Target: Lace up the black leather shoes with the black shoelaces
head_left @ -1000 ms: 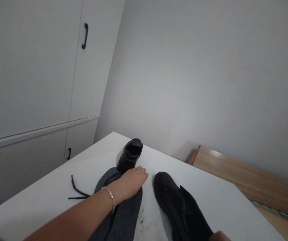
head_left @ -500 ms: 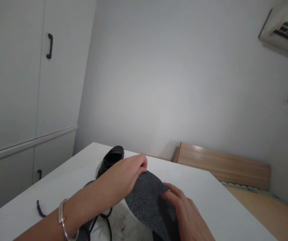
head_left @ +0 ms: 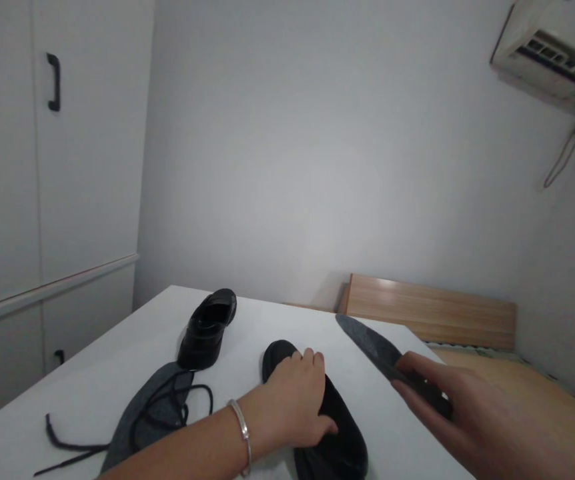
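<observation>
In the head view, my right hand pinches a dark grey felt-like insole at its near end, its far end pointing up and to the left above the white table. My left hand lies over a black shoe, fingers curled over its upper part and thumb on the near side; the grip hides much of the shoe. Left of that hand, a second grey insole rests on the table, with black laces lying across it. Beyond it stands another black shoe, its opening visible.
The white table fills the lower middle. A loose lace end lies at the left. White cabinets stand on the left, a wooden headboard beyond the right side, and an air conditioner hangs upper right.
My left hand has let go of the grey insole and moved down onto the black shoe. My right hand has carried the insole to the right. The view has shifted slightly.
</observation>
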Available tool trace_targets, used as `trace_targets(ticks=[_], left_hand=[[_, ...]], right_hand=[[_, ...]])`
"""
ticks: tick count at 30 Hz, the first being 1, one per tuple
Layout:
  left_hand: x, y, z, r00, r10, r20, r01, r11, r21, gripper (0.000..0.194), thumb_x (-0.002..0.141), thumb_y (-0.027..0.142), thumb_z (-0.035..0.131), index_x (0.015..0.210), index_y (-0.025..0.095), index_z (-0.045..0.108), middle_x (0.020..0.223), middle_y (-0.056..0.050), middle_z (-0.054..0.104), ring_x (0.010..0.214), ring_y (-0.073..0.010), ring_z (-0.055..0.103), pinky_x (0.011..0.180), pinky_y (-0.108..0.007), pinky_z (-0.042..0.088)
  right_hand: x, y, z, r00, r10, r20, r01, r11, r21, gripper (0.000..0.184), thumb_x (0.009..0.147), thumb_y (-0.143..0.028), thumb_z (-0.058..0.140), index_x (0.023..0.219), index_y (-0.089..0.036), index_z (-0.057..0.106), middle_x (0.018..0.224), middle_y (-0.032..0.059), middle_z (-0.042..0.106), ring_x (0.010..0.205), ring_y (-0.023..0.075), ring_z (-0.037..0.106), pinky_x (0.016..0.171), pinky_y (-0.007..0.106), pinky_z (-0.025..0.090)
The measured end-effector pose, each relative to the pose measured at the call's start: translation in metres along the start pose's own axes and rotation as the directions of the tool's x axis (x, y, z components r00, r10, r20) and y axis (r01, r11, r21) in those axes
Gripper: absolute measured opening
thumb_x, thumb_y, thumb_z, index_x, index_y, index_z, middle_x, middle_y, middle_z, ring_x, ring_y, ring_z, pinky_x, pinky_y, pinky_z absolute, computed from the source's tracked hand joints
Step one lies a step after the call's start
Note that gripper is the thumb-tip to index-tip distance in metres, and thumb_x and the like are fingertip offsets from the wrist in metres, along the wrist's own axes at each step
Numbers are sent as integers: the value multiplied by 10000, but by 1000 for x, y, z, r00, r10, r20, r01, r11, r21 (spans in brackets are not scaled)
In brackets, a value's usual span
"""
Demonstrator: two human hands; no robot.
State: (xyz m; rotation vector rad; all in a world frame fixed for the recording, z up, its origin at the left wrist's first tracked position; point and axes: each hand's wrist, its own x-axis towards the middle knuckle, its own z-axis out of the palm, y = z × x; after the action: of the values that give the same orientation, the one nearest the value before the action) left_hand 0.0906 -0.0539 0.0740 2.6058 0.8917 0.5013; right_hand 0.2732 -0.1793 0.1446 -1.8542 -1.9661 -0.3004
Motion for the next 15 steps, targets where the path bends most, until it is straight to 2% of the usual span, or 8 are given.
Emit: trace_targets(ticks=[1,3,4,6,8,10,13,15], left_hand=[[2,4,6,999,-19,46,16,998,68,631,649,256,889,1150,-15,617,1196,-358,632,1110,-516,614,939,-650,502],[8,11,12,992,-64,105,46,984,173,643,637,173,883,1178,-61,626,1225,-393,600,1127,-526,598,926,-644,506],[11,12,13,989,-83,124,56,977,207,578,649,134,866,1150,-55,649,1211,-376,614,1125,-504,608,921,-617,519],[17,9,13,984,-108,138,72,968,240,373,742,130,822,1072,13,694,1167,-272,673,1106,-410,646,920,-549,543],[23,0,8,986,-125,114,96,968,233,173,897,201,735,1028,92,703,1110,-143,715,1048,-299,685,919,-494,559],[26,-13,3,990,-132,56,119,974,193,133,990,254,647,1013,134,698,1063,-69,725,989,-236,702,913,-465,567],[25,-32,-2,992,-111,-53,115,990,84,147,995,193,624,1122,136,670,1062,-65,723,1018,-241,694,928,-461,553],[23,-40,-1,991,-84,-108,84,996,-7,259,952,79,608,1194,162,645,1069,-60,726,1034,-244,686,930,-428,538]], right_hand=[[0,-3,-2,998,-4,59,6,999,-46,214,901,-359,566,796,-275,733,681,37,778,575,246,744,476,276,516],[2,-9,-5,981,-11,195,36,991,-126,214,877,-297,580,740,-283,743,653,33,778,543,250,738,442,279,471],[3,-13,-6,965,-13,261,58,984,-169,219,863,-272,586,718,-284,749,655,38,783,540,258,740,436,285,454],[5,-17,-9,932,-15,363,110,964,-243,215,832,-226,601,701,-284,762,678,51,796,559,279,751,438,295,426],[6,-20,-13,904,-38,426,171,945,-280,212,791,-171,621,687,-284,767,683,53,800,567,287,756,433,293,392],[7,-21,-16,884,-73,461,225,932,-283,233,745,-117,633,669,-290,768,644,39,789,539,270,747,405,280,337],[9,-29,-14,864,-79,498,244,930,-276,233,707,-93,658,665,-288,778,636,39,786,506,246,732,364,270,271],[13,-40,-6,842,-56,536,231,936,-265,226,721,-93,660,691,-271,795,673,56,799,531,244,742,377,265,316]])
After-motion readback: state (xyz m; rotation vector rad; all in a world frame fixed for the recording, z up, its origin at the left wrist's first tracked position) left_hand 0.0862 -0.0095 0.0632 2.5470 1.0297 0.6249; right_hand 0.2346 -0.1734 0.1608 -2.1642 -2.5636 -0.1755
